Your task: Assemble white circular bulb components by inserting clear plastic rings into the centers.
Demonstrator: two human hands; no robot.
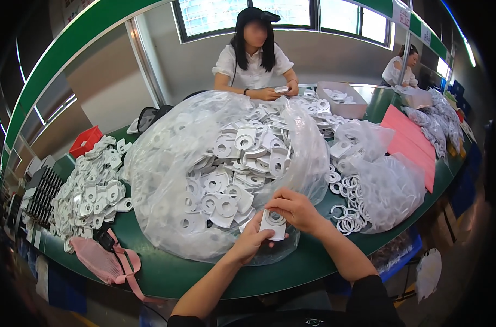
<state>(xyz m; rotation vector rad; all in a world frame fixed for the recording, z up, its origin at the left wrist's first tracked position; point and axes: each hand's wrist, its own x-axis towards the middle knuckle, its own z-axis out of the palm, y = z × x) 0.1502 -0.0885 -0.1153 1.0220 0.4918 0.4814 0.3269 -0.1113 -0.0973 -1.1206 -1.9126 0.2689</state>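
Note:
My left hand [250, 240] grips a flat white plastic part [277, 232] with a rounded end and a round hole, its thumb lying across the lower face. At the rounded end, my right hand [298, 210] has its fingers pinched together over the hole's rim; what they hold, if anything, is hidden. Just beyond my hands lies a big clear plastic bag [161, 223], spread wide around a heap of similar white parts [226, 206]. To the right, loose white rings [350, 222] spill beside a smaller clear bag [395, 191] full of rings.
More white parts [93, 199] are piled at the left near a red bin [86, 140] and a pink mesh strap item [103, 259]. A pink sheet [408, 144] and a white box [348, 106] stand farther right on the green table [308, 267]. Across sits a co-worker [253, 71] holding a white part.

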